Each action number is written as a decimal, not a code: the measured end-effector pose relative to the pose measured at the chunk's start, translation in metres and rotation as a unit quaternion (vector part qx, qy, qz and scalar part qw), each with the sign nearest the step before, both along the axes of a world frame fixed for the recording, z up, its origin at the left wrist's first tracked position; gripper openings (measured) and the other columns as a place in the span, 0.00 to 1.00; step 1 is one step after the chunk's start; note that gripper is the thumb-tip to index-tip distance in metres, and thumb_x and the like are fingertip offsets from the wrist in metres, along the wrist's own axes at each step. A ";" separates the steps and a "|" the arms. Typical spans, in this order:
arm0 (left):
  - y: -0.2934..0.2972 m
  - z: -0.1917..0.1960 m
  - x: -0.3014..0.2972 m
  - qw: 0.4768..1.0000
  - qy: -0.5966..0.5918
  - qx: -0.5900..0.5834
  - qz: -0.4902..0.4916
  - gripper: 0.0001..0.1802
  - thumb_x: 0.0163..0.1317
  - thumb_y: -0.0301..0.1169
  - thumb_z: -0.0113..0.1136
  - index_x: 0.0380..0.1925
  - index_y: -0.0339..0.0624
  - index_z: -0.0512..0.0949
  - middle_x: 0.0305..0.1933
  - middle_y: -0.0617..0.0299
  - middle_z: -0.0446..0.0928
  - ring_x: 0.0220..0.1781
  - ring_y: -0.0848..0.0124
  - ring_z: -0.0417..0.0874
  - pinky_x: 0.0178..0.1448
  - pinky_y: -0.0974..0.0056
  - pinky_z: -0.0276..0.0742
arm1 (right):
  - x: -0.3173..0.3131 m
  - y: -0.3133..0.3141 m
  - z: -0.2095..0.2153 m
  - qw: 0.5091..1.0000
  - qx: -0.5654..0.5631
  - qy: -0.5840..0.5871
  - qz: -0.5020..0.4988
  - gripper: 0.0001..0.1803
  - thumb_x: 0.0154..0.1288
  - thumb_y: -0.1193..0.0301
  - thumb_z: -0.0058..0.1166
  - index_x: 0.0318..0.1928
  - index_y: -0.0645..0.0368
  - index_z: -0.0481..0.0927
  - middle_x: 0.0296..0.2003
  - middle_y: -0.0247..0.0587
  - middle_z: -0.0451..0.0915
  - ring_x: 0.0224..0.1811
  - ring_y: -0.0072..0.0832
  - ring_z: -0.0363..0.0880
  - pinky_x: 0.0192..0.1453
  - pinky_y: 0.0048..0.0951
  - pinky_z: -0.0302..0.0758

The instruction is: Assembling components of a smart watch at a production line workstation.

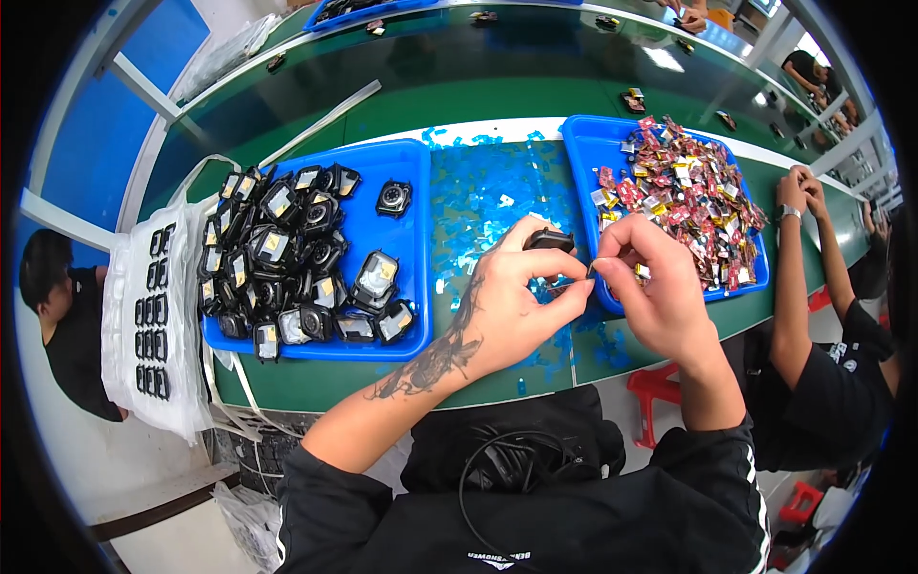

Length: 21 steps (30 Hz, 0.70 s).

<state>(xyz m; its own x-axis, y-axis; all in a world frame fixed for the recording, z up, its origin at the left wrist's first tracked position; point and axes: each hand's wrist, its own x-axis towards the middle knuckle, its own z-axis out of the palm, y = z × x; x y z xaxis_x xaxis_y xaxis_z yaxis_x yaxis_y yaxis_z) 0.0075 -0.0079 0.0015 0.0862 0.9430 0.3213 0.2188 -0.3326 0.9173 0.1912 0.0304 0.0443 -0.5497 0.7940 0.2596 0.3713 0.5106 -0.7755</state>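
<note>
My left hand is closed around a black smartwatch case, just in front of my chest and over the gap between two blue trays. Close against it, my right hand pinches thumb and forefinger together beside the case; whatever sits in that pinch is too small to make out. In the left tray lies a heap of black watch cases, some showing round sensor backs. The right tray holds a pile of small red circuit boards with silver and yellow parts.
Blue film scraps litter the green bench between the trays. Behind runs a green conveyor carrying scattered small parts. At far left, white foam trays hold more cases. Co-workers sit left and right, one's forearms near the right tray. A red stool stands below.
</note>
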 end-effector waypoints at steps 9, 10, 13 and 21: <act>0.006 -0.004 -0.005 0.989 -0.099 -0.109 0.004 0.08 0.55 0.27 0.68 0.34 0.34 0.84 0.37 0.59 0.78 0.38 0.75 0.81 0.42 0.69 0.76 | 0.001 -0.005 -0.004 0.991 0.074 -0.006 -0.113 0.06 0.60 0.85 0.53 0.38 0.66 0.75 0.34 0.45 0.78 0.32 0.31 0.78 0.36 0.29 0.75; 0.006 -0.004 -0.003 0.980 -0.151 -0.131 -0.008 0.08 0.57 0.27 0.67 0.34 0.33 0.83 0.36 0.60 0.79 0.37 0.76 0.80 0.42 0.70 0.76 | 0.000 0.009 -0.010 0.993 0.082 -0.017 -0.078 0.09 0.62 0.84 0.52 0.43 0.65 0.76 0.35 0.44 0.78 0.33 0.29 0.78 0.37 0.28 0.75; 0.005 -0.001 -0.003 0.953 -0.242 -0.176 -0.046 0.07 0.60 0.26 0.65 0.34 0.31 0.83 0.34 0.62 0.81 0.36 0.78 0.80 0.42 0.71 0.76 | -0.005 0.020 -0.013 0.999 -0.040 0.001 -0.006 0.19 0.64 0.82 0.52 0.56 0.58 0.78 0.38 0.42 0.79 0.33 0.22 0.75 0.39 0.24 0.73; 0.002 0.002 -0.004 0.913 -0.308 -0.237 -0.125 0.08 0.61 0.27 0.64 0.37 0.32 0.83 0.34 0.61 0.82 0.36 0.77 0.81 0.42 0.71 0.76 | -0.002 0.017 -0.023 0.949 -0.172 0.241 0.105 0.14 0.64 0.82 0.54 0.50 0.65 0.81 0.39 0.39 0.78 0.39 0.19 0.76 0.45 0.22 0.75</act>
